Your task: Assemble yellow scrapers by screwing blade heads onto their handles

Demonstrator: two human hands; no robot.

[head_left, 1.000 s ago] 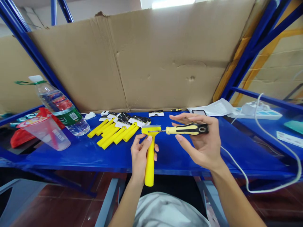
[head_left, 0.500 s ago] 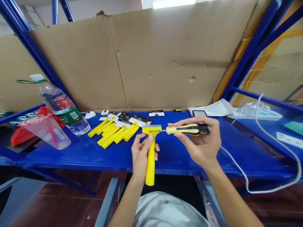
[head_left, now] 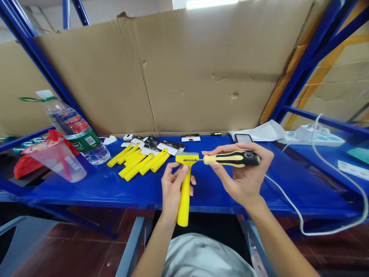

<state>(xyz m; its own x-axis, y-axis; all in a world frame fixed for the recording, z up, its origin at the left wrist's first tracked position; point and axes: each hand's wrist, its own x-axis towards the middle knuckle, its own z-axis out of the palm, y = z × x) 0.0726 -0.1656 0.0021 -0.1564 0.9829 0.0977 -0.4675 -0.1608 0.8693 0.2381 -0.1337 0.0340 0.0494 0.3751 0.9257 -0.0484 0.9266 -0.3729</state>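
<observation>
Wrapped round the neck of a yellow scraper, my left hand holds it upright over the front of the blue table, its wide head at the top. My right hand grips a yellow-and-black screwdriver by the handle, lying level. Its thin shaft points left and meets the right side of the scraper head, along a slot there. Whether the tip sits on a screw is too small to tell. Several more yellow scrapers with black-and-white card sleeves lie in a group to the left of my hands.
A water bottle and a tilted plastic cup stand at the left. Behind lie a card, a small screwdriver and a phone. A white cable loops at the right. Cardboard walls the back.
Both hands have shifted slightly right, carrying the scraper and screwdriver along. The screwdriver handle has turned a little in my right hand, and its shaft still meets the scraper head.
</observation>
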